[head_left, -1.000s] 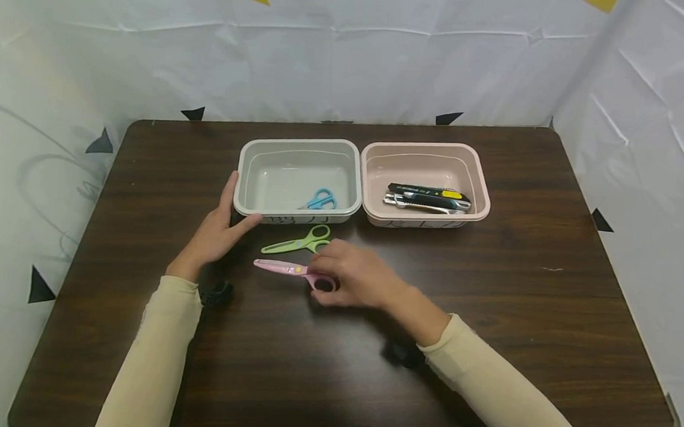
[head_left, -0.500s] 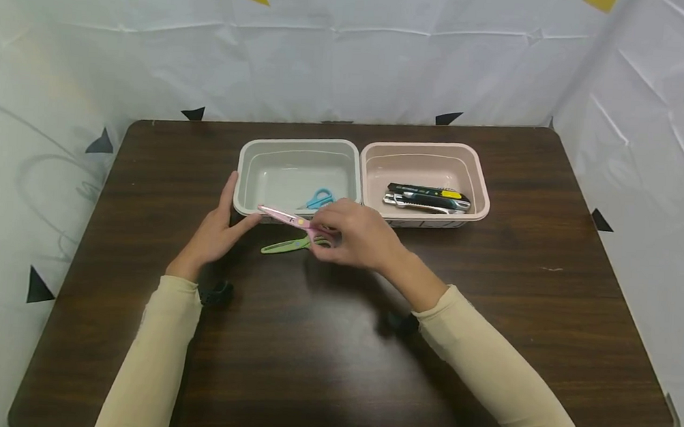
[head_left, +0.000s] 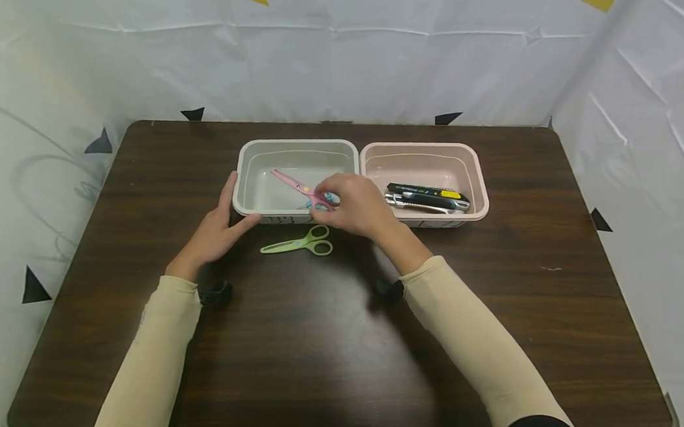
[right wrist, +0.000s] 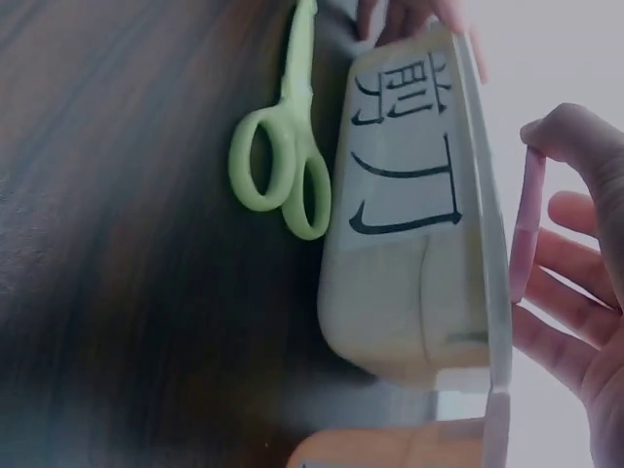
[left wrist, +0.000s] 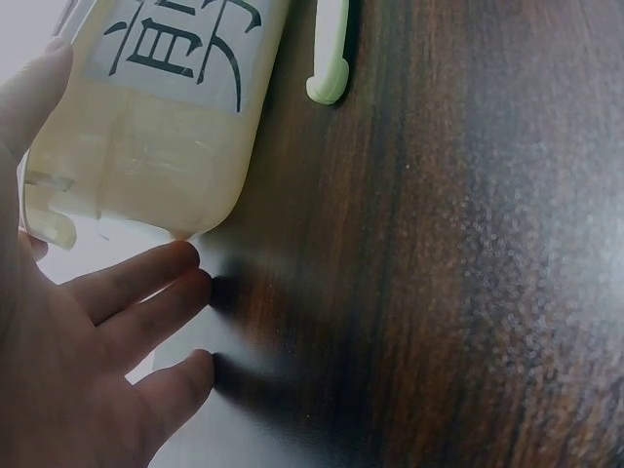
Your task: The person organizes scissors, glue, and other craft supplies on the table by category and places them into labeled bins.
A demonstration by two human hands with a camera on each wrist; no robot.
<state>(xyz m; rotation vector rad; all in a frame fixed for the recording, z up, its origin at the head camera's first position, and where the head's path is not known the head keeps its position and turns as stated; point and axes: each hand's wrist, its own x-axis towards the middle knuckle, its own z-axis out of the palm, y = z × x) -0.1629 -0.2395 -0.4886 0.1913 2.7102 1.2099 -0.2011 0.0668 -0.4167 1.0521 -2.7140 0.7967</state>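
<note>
Over the left grey bin (head_left: 299,143), my right hand (head_left: 354,203) pinches pink scissors (head_left: 293,182) by the handle loops, blades pointing left. Below them inside the bin, blue scissors (head_left: 330,198) are mostly covered by the pink ones and the hand. My left hand (head_left: 211,235) rests against the bin's front left corner with straight fingers, thumb at the front rim. Green scissors (head_left: 296,243) lie on the table just in front of the bin. In the right wrist view, the pink scissors (right wrist: 527,219) appear edge-on between thumb and fingers.
A pink bin (head_left: 425,148) stands to the right against the grey one, holding several box cutters (head_left: 428,198). The grey bin carries a front paper label (right wrist: 405,146) with black characters. White sheeting (head_left: 351,64) encloses the back and sides of the brown table (head_left: 521,263).
My right hand has lifted the pink scissors off the table, carried them forward past the green scissors, and brought them over the grey bin. My left hand has stayed at the bin's corner.
</note>
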